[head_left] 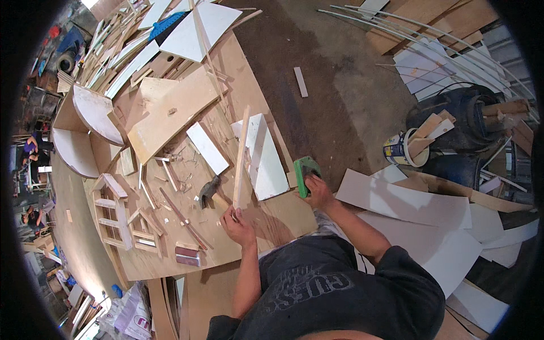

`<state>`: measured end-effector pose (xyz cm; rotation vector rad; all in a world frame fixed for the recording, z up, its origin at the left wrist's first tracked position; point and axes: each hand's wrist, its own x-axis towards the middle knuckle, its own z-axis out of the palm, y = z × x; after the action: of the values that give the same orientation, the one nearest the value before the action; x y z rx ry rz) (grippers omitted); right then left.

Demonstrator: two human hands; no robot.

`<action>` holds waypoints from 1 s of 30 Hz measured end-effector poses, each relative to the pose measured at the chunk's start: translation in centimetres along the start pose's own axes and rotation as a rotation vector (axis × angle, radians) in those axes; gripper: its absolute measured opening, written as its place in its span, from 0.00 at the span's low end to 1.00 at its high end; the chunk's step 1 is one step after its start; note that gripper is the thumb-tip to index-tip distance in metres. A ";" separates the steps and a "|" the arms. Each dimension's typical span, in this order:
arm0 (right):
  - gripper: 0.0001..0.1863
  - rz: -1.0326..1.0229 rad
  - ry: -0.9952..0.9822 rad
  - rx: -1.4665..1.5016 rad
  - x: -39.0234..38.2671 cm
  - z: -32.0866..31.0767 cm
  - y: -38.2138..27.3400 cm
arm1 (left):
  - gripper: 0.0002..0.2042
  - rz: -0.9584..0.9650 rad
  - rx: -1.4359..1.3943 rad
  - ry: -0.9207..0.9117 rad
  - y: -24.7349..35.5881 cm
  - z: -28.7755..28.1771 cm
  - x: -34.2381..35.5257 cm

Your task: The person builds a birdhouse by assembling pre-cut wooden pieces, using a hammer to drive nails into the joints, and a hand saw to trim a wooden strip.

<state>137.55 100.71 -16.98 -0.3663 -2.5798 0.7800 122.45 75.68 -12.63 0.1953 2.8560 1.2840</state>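
My left hand (239, 228) is closed on the lower end of a narrow light wood strip (241, 161), which points away from me over the worktable (272, 224). Just left of the strip lies a claw hammer (209, 191) with a dark head, its wooden handle running toward my left hand. At the table's right edge, my right hand (318, 194) is wrapped round a green hand-sized block (299, 177) with a dark face; its exact kind is unclear. Between my hands and farther off lies a white board (263, 158), beside a smaller white piece (208, 148).
Small slatted wood frames (112, 212) and a reddish-brown block (188, 255) lie left. Behind them stands a curved shelf unit (85, 130). Offcuts (136, 62) pile up at the far left. A bucket of scraps (399, 148) and large white panels (411, 201) are right.
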 end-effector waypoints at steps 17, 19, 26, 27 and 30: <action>0.33 0.078 0.038 -0.003 1.2 0.7 -2.8 | 0.11 0.020 -0.033 -0.006 -0.6 -1.6 2.4; 0.29 0.061 0.022 0.011 2.3 0.8 -5.5 | 0.11 0.029 -0.028 0.011 -1.4 -2.6 2.5; 0.24 -0.043 -0.070 -0.028 2.2 5.0 -9.3 | 0.12 -0.048 -0.015 0.059 -4.4 -6.2 3.6; 0.24 -0.050 -0.065 -0.029 1.9 5.6 -9.7 | 0.12 -0.079 -0.041 0.054 -5.1 -6.5 3.7; 0.27 -0.026 -0.099 0.004 1.7 6.2 -10.9 | 0.12 -0.076 0.001 0.038 -7.4 -8.3 3.9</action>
<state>131.82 89.64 -14.90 -0.2990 -2.6689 0.8135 117.33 65.08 -12.38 0.0628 2.8647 1.2862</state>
